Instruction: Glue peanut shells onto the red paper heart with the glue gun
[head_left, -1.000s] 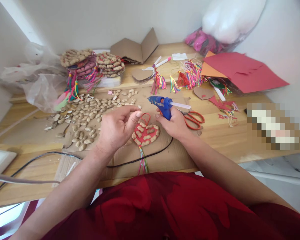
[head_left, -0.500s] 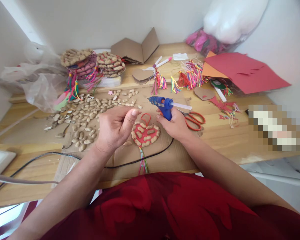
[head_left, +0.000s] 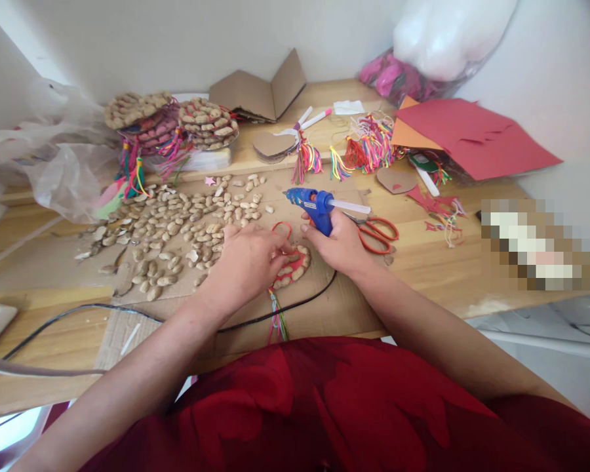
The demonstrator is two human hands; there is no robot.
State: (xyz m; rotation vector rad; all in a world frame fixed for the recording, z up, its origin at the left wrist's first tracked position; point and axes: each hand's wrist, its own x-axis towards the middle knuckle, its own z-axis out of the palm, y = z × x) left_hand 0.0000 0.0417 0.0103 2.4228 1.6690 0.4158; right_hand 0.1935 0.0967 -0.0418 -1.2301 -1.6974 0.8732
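My right hand (head_left: 338, 241) is closed round a blue glue gun (head_left: 314, 208), whose nozzle points left and whose clear glue stick juts out to the right. My left hand (head_left: 255, 255) reaches over a red heart (head_left: 284, 275) edged with peanuts, its thumb and fingers pinched at a peanut (head_left: 292, 257) on the heart. The hand covers the heart's left side. A red loop (head_left: 282, 228) tops the heart, and a colourful tassel (head_left: 276, 318) hangs from its lower tip. The heart lies on a cardboard sheet (head_left: 324, 308).
Loose peanuts (head_left: 191, 208) spread to the left. Orange-handled scissors (head_left: 379, 235) lie right of the glue gun. A black cord (head_left: 305, 303) crosses the cardboard. Finished peanut pieces (head_left: 207, 124), tassels (head_left: 373, 144), cardboard hearts (head_left: 274, 145) and red sheets (head_left: 476, 137) sit behind.
My left hand has moved right and down onto the heart, its fingers now touching it. The right hand still holds the glue gun in much the same place. The view has shifted slightly.
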